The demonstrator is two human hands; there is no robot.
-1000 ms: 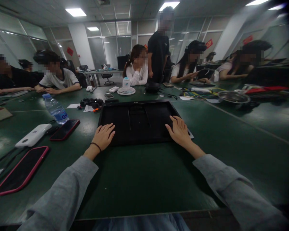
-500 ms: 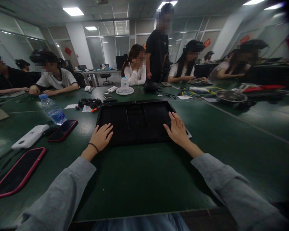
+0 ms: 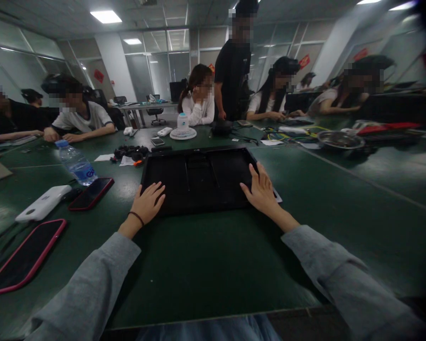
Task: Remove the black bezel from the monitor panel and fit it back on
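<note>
Flat, black tray (long axis left-right) under both hands.

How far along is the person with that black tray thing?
Done: the black tray lies flat on the green table. In hand: the left hand and right hand rest open on its near corners. Left: nothing shows inside the tray yet, so it looks early.

A flat black rectangular panel is lying face-down on the green bench, squarely in front of the person. Thin ridges are running across its dark back, and a white slip is peeking out from under its near right corner.
</note>
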